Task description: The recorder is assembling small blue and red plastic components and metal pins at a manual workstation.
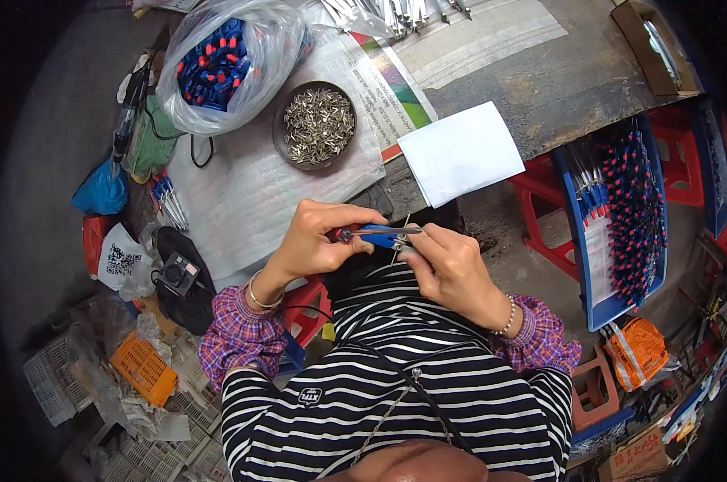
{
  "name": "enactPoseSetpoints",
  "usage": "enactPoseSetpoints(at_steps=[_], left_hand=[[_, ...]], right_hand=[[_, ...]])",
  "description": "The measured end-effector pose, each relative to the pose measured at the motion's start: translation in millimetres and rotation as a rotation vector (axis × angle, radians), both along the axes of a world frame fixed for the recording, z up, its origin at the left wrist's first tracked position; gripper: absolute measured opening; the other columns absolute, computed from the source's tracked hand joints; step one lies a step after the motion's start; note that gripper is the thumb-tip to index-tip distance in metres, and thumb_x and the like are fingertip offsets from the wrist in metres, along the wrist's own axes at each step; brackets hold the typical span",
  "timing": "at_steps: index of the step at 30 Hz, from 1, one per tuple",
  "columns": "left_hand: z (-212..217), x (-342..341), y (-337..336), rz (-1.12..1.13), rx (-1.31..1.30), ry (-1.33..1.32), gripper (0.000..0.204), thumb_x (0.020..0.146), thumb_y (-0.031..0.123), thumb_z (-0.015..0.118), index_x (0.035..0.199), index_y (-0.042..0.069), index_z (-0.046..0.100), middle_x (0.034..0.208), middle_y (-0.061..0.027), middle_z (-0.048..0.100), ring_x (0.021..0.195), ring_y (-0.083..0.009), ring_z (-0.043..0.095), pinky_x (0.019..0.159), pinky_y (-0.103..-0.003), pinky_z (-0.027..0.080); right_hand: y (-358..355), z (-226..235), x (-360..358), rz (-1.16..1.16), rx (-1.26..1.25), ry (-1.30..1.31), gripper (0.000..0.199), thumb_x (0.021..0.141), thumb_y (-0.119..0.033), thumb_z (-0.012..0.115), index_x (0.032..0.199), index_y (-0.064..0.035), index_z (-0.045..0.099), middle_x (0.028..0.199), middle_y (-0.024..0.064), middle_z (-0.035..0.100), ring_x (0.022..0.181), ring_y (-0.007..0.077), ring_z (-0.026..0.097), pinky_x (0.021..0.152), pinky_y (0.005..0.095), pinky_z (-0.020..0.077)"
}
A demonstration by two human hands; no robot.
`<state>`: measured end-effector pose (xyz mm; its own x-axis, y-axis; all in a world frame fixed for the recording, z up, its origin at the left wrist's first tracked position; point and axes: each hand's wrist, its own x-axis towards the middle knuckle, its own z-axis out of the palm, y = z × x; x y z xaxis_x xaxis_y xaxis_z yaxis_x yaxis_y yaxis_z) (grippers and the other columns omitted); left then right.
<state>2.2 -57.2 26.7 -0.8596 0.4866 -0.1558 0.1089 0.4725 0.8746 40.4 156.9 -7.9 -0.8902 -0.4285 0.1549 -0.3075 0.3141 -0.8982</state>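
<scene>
Before my body, my left hand [323, 238] is closed around the red end of a small blue-and-red plastic handle [377, 235]. A narrow metal strip lies along the top of the handle. My right hand [453, 269] pinches at its other end, where small silver metal parts [401, 243] stick out; the fingers hide just what they grip. Beyond my left hand stands a round dark bowl [278, 143] filled with small metal pins [318, 126]. A clear plastic bag [265, 80] of blue-and-red handles [219, 66] sits behind it, to the left.
White folded paper [460, 153] lies at the table's near edge. Long metal pieces [404, 14] lie at the back. On the right, a blue crate [595, 315] of red-tipped tools rests by red stools [547, 229]. An orange basket [143, 368] and a black device [177, 275] are at left.
</scene>
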Motion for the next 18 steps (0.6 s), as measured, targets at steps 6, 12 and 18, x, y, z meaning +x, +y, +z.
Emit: enactPoseSetpoints(at_steps=[6,12,18], left_hand=[[-2.4,-0.3,-1.5,-0.021,0.01,-0.004,0.034,0.061,-0.003,0.072,0.095,0.002,0.068,0.075,-0.0115,0.068,0.06,-0.0148,0.063,0.053,-0.024,0.047],[-2.8,0.3,-1.3,-0.011,0.026,-0.043,0.034,0.061,-0.003,0.072,0.094,0.002,0.068,0.075,-0.0111,0.068,0.059,-0.0141,0.063,0.052,-0.024,0.047],[-2.3,0.0,-1.5,-0.008,0.023,-0.029,0.033,0.061,-0.003,0.072,0.094,0.002,0.068,0.075,-0.0109,0.068,0.06,-0.0133,0.064,0.053,-0.023,0.047]], right_hand=[[0.7,1.2,0.2,0.021,0.003,-0.016,0.026,0.074,-0.003,0.063,0.097,0.0018,0.051,0.07,0.0125,0.047,0.062,0.0295,0.054,0.053,0.0375,0.0432],[1.5,2.6,-0.5,0.03,0.0,-0.014,0.026,0.074,-0.003,0.063,0.096,0.0016,0.051,0.07,0.0125,0.048,0.063,0.0296,0.054,0.054,0.0377,0.0434],[0.7,1.8,-0.3,0.027,0.008,-0.022,0.025,0.074,-0.003,0.063,0.096,0.0011,0.051,0.07,0.0125,0.048,0.063,0.0298,0.055,0.054,0.0374,0.0439]])
